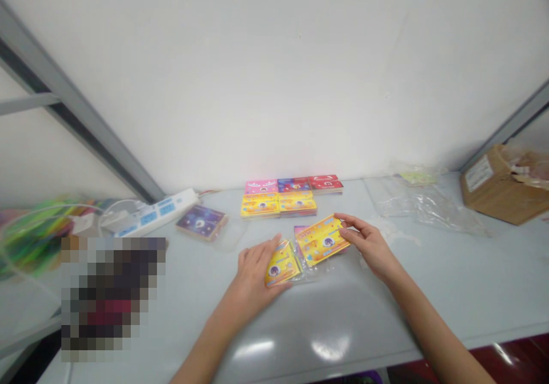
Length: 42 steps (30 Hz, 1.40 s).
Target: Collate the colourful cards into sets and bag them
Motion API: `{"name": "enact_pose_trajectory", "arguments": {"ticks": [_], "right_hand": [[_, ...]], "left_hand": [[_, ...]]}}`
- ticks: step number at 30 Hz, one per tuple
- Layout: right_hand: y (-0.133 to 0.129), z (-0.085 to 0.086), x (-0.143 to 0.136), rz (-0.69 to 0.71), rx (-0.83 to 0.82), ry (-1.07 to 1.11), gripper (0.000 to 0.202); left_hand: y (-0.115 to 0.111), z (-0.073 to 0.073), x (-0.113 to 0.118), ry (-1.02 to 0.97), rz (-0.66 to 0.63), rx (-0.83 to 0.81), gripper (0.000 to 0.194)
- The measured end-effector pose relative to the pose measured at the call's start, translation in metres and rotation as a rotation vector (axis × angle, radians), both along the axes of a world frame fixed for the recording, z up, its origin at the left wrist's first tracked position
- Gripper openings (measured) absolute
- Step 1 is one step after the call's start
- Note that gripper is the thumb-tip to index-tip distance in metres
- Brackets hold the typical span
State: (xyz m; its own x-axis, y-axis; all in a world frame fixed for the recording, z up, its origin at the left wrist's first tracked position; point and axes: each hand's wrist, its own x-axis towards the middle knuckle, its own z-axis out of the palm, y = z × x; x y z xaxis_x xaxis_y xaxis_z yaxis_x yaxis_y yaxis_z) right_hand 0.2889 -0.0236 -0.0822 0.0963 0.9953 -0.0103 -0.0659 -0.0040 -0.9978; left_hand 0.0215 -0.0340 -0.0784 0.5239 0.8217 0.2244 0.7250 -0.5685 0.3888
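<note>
My left hand (254, 269) is wrapped round a yellow card pack (283, 264) in a clear plastic bag. Between thumb and fingers, my right hand (369, 245) pinches the right end of another yellow card pack (321, 240), tilted beside the bag's opening. Part of a purple-pink item (299, 230) shows behind and under that pack. Farther back, two yellow stacks (260, 205) stand in front of a pink stack (261, 186), a blue-and-red stack (294, 185) and a red stack (325, 183).
At the left lie a dark blue bagged pack (201, 222), a white power strip (159, 212) with cables, and green bundled items (38, 229). Clear plastic bags (441, 209) lie at the right, near a cardboard box (506, 186). A wall stands behind the table (467, 292).
</note>
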Motion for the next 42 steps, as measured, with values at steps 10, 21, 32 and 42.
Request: {"name": "enact_pose_trajectory", "arguments": {"ticks": [10,21,32,42], "right_hand": [[-0.007,-0.007,-0.034,0.161,0.114,-0.13,0.036],[-0.013,0.001,-0.04,0.229,0.276,-0.421,0.029],[0.008,-0.027,0.011,-0.132,-0.022,-0.834,0.048],[0.009,-0.013,0.026,-0.165,-0.003,-0.149,0.04]], "left_hand": [[-0.001,0.002,0.004,-0.024,0.001,-0.026,0.079],[-0.005,0.004,0.007,0.019,-0.017,-0.065,0.085],[-0.004,0.007,0.002,0.004,-0.023,-0.069,0.081],[-0.002,0.003,-0.002,0.008,-0.005,-0.049,0.081]]}}
